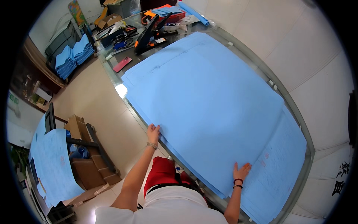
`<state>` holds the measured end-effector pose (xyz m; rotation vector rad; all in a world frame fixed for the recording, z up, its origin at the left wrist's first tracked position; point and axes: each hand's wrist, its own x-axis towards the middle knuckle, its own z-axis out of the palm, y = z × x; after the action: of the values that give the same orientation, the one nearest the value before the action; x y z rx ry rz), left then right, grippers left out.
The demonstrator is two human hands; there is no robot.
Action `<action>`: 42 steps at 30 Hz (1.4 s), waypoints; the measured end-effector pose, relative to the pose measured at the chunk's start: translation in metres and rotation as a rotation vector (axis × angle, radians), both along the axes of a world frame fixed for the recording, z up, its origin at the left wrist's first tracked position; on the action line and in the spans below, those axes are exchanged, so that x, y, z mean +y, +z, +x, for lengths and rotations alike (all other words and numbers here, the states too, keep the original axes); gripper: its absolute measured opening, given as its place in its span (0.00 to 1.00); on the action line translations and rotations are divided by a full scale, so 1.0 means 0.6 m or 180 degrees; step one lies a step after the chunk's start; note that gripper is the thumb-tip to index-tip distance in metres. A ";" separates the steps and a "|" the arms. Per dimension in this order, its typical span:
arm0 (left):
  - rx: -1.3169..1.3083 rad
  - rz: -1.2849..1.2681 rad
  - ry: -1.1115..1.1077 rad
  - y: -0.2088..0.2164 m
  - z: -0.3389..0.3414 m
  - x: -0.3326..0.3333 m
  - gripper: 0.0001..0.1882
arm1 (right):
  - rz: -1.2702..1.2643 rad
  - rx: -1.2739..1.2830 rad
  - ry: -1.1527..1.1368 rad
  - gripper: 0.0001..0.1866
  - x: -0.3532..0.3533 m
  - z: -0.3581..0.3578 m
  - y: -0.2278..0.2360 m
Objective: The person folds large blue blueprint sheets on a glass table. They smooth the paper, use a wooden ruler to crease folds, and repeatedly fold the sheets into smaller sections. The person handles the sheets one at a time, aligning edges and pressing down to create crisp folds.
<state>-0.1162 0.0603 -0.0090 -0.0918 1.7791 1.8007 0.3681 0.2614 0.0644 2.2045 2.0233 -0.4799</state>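
Blue sheets (209, 100) cover the glass table (238, 50) at one o'clock — the right hand (241, 173) splayed flat at two, probably steadying them, the left hand (153, 132) curled at their edge at eleven — pinching, I can't tell.

Sheets (209, 100): large, light blue, stacked flat, edges unevenly offset; near-side edge at left fingers (157, 128), top face beneath spread right fingers (247, 166). Lower sheet (278, 168), faintly printed, shows to right of right fingers, partly covered.
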 end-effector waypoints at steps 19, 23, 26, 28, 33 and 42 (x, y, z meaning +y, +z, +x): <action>0.2993 -0.1438 -0.0613 -0.020 -0.488 -0.066 0.25 | 0.0047 -0.0296 0.0169 0.49 0.021 0.010 -0.034; 0.3124 -0.1536 -0.1063 0.035 -0.482 -0.038 0.25 | 0.0100 -0.0211 0.0070 0.49 0.017 0.021 -0.021; 0.2783 -0.1651 -0.1173 0.069 -0.482 -0.032 0.27 | 0.0065 -0.0145 0.0098 0.49 0.018 0.023 -0.022; 0.2882 -0.1765 -0.1116 0.078 -0.499 -0.039 0.28 | 0.0058 -0.0088 0.0150 0.49 0.022 0.018 -0.025; 0.2411 -0.1178 -0.1002 0.082 -0.508 -0.036 0.15 | 0.0004 -0.0095 0.0190 0.49 0.021 0.030 -0.032; 0.2200 -0.0982 -0.0556 0.071 -0.517 -0.031 0.10 | -0.0078 0.0037 0.0040 0.50 0.018 0.037 -0.035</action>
<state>-0.4267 0.0415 0.0339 0.6149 2.4364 1.5131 0.3902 0.2724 0.0432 2.1788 2.0245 -0.5146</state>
